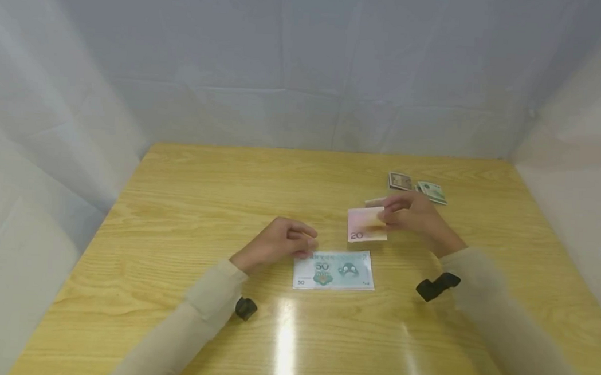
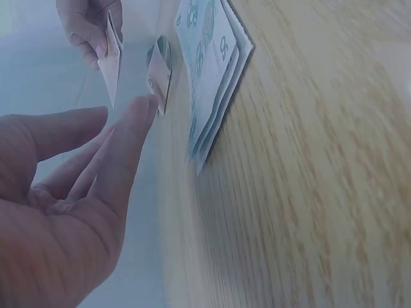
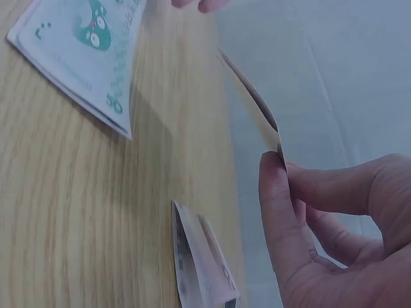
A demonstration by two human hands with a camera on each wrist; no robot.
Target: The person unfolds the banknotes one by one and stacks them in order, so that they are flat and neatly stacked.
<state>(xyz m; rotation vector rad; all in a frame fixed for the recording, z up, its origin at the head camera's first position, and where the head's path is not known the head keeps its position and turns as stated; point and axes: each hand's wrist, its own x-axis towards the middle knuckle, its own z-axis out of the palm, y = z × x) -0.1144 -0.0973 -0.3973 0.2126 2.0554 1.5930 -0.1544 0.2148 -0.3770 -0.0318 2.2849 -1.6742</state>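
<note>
My right hand (image 1: 416,218) pinches a pink play banknote (image 1: 362,223) marked 20 between thumb and fingers, holding it above the table. From the right wrist view, this banknote (image 3: 253,102) appears folded, its two layers slightly apart. My left hand (image 1: 279,240) hovers at the upper left corner of a green 50 banknote (image 1: 349,276), fingers loosely bent with nothing between them. That green note lies flat, on top of a small stack whose layered edges show in the left wrist view.
Behind my right hand lie a folded brown note (image 1: 400,181) and a folded green note (image 1: 434,191). Another folded note (image 3: 205,256) rests on the table below the right hand. White sheeting (image 1: 306,96) stands along the back and sides of the wooden table (image 1: 175,203).
</note>
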